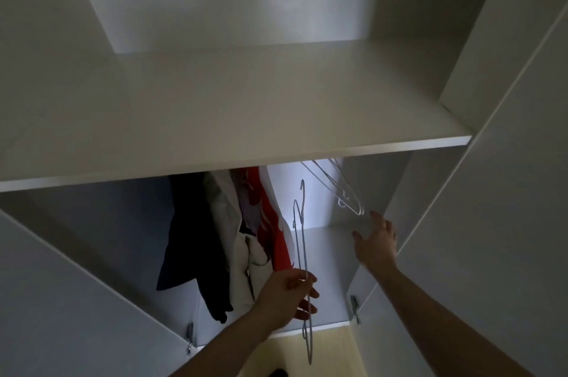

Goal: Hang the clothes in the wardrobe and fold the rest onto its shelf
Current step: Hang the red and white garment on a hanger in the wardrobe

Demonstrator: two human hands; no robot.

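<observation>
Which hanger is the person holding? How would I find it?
Look under the wide white shelf, right of the hanging clothes. The held hanger is thin wire, pinched by the left hand; unlike the empty hangers on the rail, it's off it.

Dim, soft-focus wide-angle view, bowed edges, pale glow on the wardrobe (196, 8) back panel.
</observation>
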